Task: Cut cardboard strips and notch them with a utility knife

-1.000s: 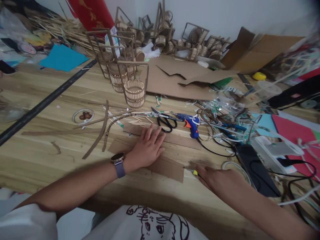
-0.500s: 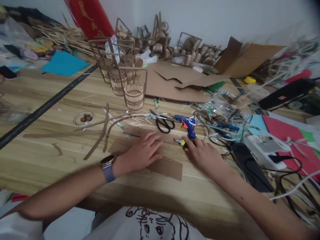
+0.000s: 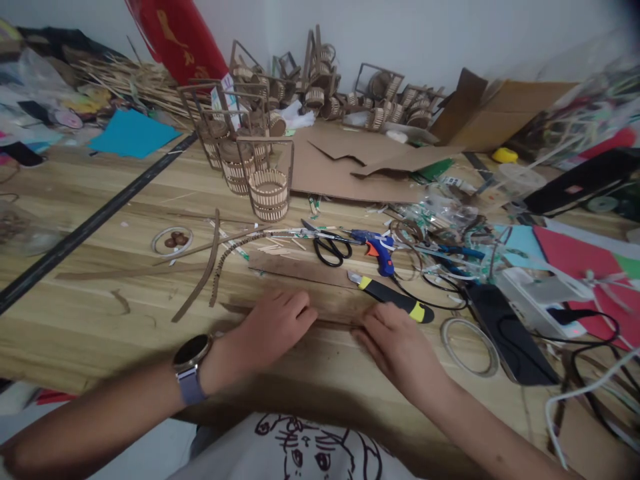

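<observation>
My left hand (image 3: pixel 275 337) is closed on a brown cardboard strip (image 3: pixel 334 315), its fingers curled over it. At the strip's other end, my right hand (image 3: pixel 393 340) pinches it between thumb and fingers. The strip is seen nearly edge-on, partly hidden by both hands. Just beyond my right hand lies a black and yellow utility knife (image 3: pixel 395 299), its blade pointing left. Another flat cardboard piece (image 3: pixel 305 271) rests past the strip. Black-handled scissors (image 3: pixel 330 250) and a blue glue gun (image 3: pixel 377 248) lie farther back.
Small slatted wooden buckets (image 3: pixel 269 193) with tall handles stand at the back left. Large cardboard sheets (image 3: pixel 345 163) lie behind the tools. A ring holding brown balls (image 3: pixel 175 240) and curved strips (image 3: pixel 203 277) are left. A tape roll (image 3: pixel 470 347), phone (image 3: pixel 510 333) and power strip (image 3: pixel 537 297) are right.
My right hand has left the utility knife, which now lies fully visible, and moved to the cardboard strip. My left hand has closed on the strip, which is now turned edge-on.
</observation>
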A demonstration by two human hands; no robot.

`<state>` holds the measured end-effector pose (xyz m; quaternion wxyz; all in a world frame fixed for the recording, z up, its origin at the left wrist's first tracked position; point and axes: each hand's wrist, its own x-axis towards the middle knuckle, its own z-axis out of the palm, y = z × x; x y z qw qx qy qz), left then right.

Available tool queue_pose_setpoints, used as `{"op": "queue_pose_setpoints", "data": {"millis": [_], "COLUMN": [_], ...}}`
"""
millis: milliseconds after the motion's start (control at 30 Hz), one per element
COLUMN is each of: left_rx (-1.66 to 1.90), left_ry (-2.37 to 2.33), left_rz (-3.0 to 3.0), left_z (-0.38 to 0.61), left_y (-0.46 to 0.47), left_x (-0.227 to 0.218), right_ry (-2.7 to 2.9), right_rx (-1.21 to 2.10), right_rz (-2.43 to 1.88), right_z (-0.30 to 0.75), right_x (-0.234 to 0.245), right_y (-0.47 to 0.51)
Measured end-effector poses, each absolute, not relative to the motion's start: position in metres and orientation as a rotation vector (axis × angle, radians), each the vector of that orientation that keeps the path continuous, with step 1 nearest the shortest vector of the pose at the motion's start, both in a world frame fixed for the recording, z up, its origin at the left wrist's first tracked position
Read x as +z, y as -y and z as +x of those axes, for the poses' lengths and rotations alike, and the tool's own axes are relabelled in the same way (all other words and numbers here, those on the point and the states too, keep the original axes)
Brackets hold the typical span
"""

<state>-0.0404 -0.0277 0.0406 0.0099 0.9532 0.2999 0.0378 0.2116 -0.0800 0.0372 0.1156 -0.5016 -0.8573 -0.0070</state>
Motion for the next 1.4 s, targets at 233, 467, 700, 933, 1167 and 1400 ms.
{"op": "queue_pose_setpoints", "data": {"millis": [233, 467, 700, 933, 1167, 1400], "left_rx": [0.291, 0.148, 0.100, 0.107, 0.032, 0.026], "left_ry": [-0.815, -0.983, -0.942, -0.927, -0.913, -0.892], "left_rz": [3.070, 2.809, 2.570, 2.553, 2.572, 2.541], "left_z": [-0.063, -0.060, -0.055, -0.056, -0.056, -0.058], "left_y": [0.054, 0.057, 0.044, 0.045, 0.048, 0.052], "left_x": [0.024, 0.008, 0.027, 0.028, 0.032, 0.037], "right_ry": [2.504, 2.426, 2.495, 2.550, 2.630, 2.730], "right_rx": [-0.032, 0.461, 0.765, 0.732, 0.730, 0.590], "right_rz": [-1.340, -1.373, -1.533, -1.640, -1.643, -1.624], "right_z": [0.228, 0.224, 0.222, 0.243, 0.239, 0.237], "right_x": [0.028, 0.020, 0.040, 0.042, 0.043, 0.040], "right_y": [0.105, 0.105, 0.091, 0.101, 0.101, 0.101]}}
